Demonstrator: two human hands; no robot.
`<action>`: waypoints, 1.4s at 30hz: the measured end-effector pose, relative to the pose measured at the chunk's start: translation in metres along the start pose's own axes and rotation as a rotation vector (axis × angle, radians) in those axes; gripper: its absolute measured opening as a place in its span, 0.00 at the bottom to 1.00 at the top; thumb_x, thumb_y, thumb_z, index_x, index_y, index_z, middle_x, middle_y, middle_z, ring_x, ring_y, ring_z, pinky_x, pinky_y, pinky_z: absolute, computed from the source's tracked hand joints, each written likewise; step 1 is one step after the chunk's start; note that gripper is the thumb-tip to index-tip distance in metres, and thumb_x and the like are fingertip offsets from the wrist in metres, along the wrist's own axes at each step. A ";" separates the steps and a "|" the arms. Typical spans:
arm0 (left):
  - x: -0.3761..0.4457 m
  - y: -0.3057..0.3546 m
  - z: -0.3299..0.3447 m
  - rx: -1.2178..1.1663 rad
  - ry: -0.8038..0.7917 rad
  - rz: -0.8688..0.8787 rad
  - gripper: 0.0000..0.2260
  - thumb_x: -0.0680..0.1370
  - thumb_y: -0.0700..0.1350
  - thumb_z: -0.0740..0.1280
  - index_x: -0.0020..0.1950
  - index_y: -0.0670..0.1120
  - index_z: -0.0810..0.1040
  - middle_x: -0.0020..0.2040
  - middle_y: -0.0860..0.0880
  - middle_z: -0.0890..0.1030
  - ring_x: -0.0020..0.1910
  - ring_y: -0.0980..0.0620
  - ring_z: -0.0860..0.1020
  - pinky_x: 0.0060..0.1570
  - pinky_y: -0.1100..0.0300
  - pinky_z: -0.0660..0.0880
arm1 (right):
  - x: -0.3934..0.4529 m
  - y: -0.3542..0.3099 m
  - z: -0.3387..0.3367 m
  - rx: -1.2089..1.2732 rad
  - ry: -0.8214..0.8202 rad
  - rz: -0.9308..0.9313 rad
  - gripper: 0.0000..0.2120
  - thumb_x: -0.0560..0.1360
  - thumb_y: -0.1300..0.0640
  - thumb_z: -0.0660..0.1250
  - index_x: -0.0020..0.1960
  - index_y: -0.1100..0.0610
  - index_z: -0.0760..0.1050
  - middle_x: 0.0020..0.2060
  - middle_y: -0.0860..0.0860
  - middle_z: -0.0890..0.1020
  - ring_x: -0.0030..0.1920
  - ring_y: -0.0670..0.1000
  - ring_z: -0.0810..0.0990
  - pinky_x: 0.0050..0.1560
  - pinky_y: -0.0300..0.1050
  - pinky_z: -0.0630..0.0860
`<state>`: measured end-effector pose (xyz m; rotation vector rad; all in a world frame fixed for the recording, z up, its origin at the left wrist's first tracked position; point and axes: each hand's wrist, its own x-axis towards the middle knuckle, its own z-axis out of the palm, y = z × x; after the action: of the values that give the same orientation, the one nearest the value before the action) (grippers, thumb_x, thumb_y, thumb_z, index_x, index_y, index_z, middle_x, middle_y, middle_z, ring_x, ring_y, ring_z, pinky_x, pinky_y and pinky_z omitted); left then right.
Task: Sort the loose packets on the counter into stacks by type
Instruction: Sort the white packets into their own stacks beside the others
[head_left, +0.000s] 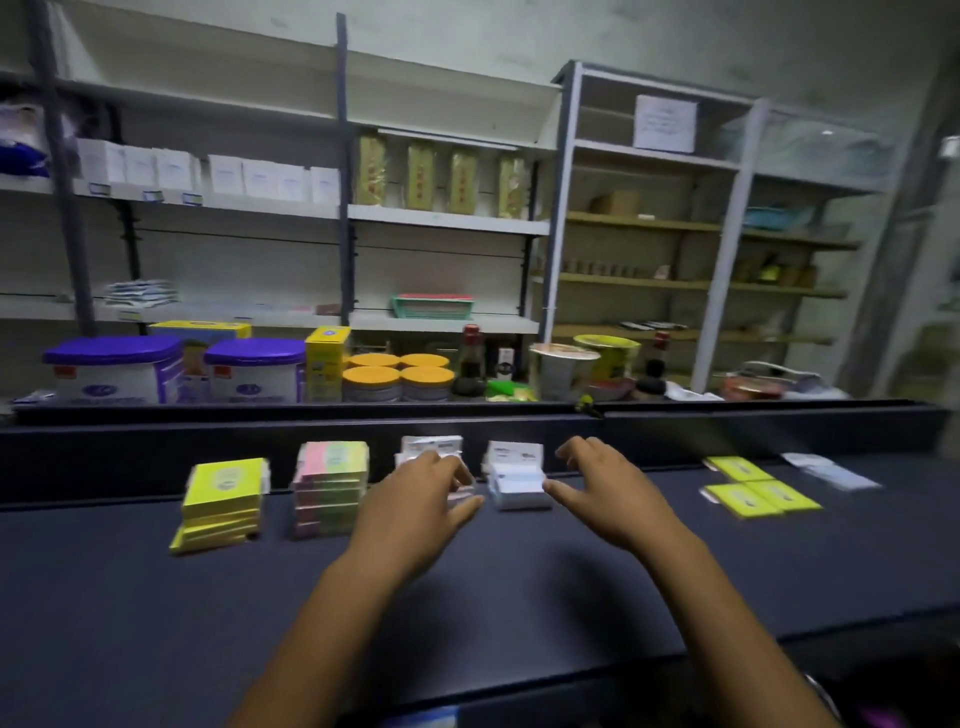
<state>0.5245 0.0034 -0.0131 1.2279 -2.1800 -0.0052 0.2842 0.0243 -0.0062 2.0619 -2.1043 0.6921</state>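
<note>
On the dark counter (519, 582) stand several stacks: a yellow packet stack (223, 504) at the left, a pink and green stack (330, 486) beside it, then two white stacks (431, 449) (517, 480). My left hand (415, 506) covers the front of the left white stack, fingers bent over its packets. My right hand (608, 491) hovers just right of the right white stack, fingers spread and relaxed, holding nothing. Three loose yellow packets (756, 491) and a loose white packet (831, 473) lie at the right. The view is motion-blurred.
A raised ledge (467, 415) runs behind the stacks. Beyond it stand purple-lidded tubs (114, 371), orange-lidded jars (397, 382), bottles and cups. Shelving with boxes fills the back wall.
</note>
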 end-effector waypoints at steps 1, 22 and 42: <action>-0.002 0.017 0.008 0.000 -0.014 0.019 0.13 0.78 0.61 0.64 0.58 0.57 0.76 0.55 0.57 0.77 0.55 0.55 0.77 0.52 0.54 0.76 | -0.014 0.017 -0.009 -0.014 0.004 0.030 0.20 0.78 0.40 0.64 0.65 0.49 0.70 0.59 0.46 0.75 0.61 0.50 0.74 0.57 0.49 0.76; 0.022 0.279 0.144 -0.173 -0.168 0.280 0.15 0.80 0.61 0.60 0.62 0.56 0.74 0.60 0.56 0.76 0.58 0.56 0.75 0.51 0.58 0.75 | -0.191 0.254 -0.134 -0.160 0.048 0.449 0.24 0.77 0.37 0.63 0.67 0.50 0.69 0.63 0.47 0.74 0.63 0.49 0.74 0.57 0.47 0.75; 0.175 0.319 0.264 -0.225 -0.119 0.172 0.12 0.78 0.60 0.64 0.57 0.56 0.76 0.53 0.57 0.77 0.55 0.55 0.76 0.48 0.57 0.75 | -0.056 0.407 -0.118 -0.163 0.033 0.383 0.22 0.78 0.39 0.64 0.65 0.50 0.69 0.61 0.48 0.74 0.64 0.50 0.73 0.59 0.49 0.75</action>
<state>0.0769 -0.0275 -0.0397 0.9334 -2.3090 -0.2509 -0.1337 0.1102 -0.0206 1.5709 -2.4720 0.5665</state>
